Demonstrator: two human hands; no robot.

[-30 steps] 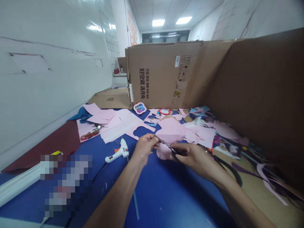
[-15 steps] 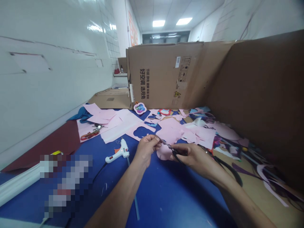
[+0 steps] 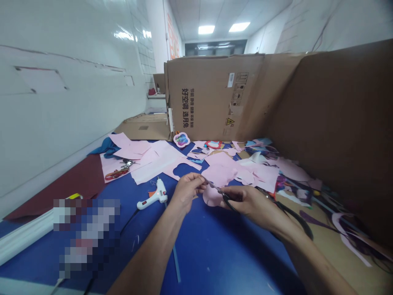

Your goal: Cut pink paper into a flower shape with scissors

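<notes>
My right hand (image 3: 252, 204) is closed around the black handles of a pair of scissors (image 3: 227, 200), whose blades point up and to the left. At the blade tips, my left hand (image 3: 188, 191) is closed in a pinch; whatever lies between its fingertips is too small to make out. Beneath the scissors, a pink scalloped paper cutout (image 3: 211, 197) lies on the blue table (image 3: 196, 254). Just beyond it is another pink paper piece (image 3: 218, 171). Left of my left hand rests a white hot glue gun (image 3: 155, 196) with an orange trigger.
Cardboard walls (image 3: 211, 94) stand at the back and right. Pink paper scraps (image 3: 150, 162) spread across the far side. A flower-shaped ornament (image 3: 181, 139) leans against the cardboard. Black-handled tool (image 3: 296, 219) and mixed scraps lie at right; a pale roll (image 3: 27, 235) lies at left.
Both hands stay almost in place, the left pinching and the right on the scissors. The view has shifted very slightly; nothing else has visibly moved.
</notes>
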